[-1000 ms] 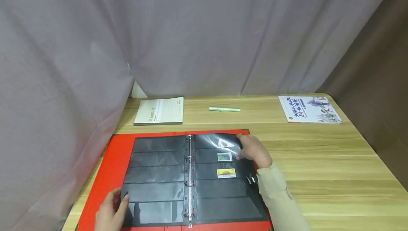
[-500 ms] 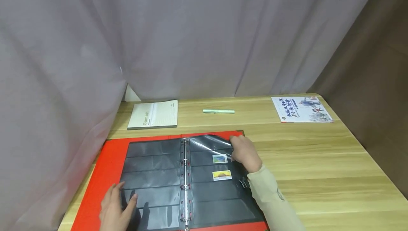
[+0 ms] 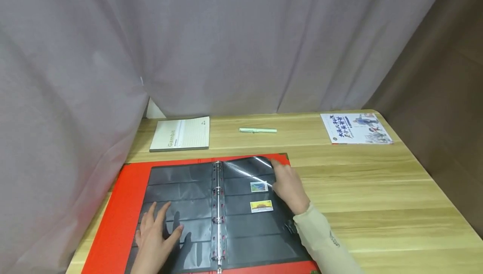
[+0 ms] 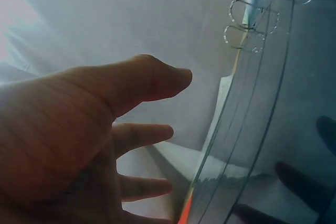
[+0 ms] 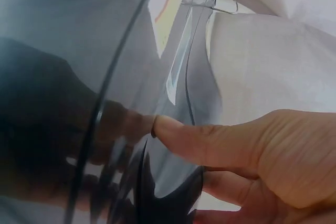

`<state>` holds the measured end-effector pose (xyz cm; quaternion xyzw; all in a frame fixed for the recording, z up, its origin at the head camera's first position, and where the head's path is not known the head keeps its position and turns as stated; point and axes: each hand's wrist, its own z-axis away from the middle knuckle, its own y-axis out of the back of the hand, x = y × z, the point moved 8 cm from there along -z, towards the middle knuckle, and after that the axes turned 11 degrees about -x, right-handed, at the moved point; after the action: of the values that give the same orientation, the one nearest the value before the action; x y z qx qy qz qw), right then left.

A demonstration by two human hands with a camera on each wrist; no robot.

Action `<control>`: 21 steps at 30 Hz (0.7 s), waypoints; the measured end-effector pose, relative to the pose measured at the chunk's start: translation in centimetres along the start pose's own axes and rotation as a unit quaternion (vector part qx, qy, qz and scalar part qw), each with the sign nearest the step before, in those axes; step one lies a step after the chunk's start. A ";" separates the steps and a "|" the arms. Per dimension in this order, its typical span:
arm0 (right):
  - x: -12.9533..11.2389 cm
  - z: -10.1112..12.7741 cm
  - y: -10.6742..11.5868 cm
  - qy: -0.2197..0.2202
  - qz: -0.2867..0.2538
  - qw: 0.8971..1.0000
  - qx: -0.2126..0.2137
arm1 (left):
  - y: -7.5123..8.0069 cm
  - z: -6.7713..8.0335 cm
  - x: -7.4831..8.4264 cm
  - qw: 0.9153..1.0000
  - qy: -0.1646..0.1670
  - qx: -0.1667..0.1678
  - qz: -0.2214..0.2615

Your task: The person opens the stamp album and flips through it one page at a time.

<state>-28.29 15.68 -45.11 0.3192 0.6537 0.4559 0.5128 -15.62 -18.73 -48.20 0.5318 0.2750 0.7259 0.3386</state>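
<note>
under the fingers: open red ring binder (image 3: pixel 120 207) on the light wooden table (image 3: pixel 377 190), glossy black pocketed plastic pages. right hand (image 3: pixel 288 186) pinches the top corner of the curling right-hand page (image 3: pixel 245 169), two small stamps (image 3: pixel 258 186) just left of the fingertips. left hand (image 3: pixel 156 234) flat, fingers spread wide on the left-hand page (image 3: pixel 177 194).

On my head view, a Gambit notebook (image 3: pixel 180 134) lies at the table's (image 3: pixel 396 190) far left, a pale green pen (image 3: pixel 258 130) mid-back, an illustrated booklet (image 3: pixel 355 128) far right; grey curtain (image 3: pixel 226 39) behind.
</note>
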 end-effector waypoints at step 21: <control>2.9 0.4 -0.9 -0.033 -0.129 0.990 -0.053 | -1.9 -0.8 0.3 0.999 -0.013 -0.037 -0.023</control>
<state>-28.64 17.99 -47.07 0.2192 0.6474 0.4087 0.6047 -16.05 -17.40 -49.67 0.5220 0.2555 0.7207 0.3779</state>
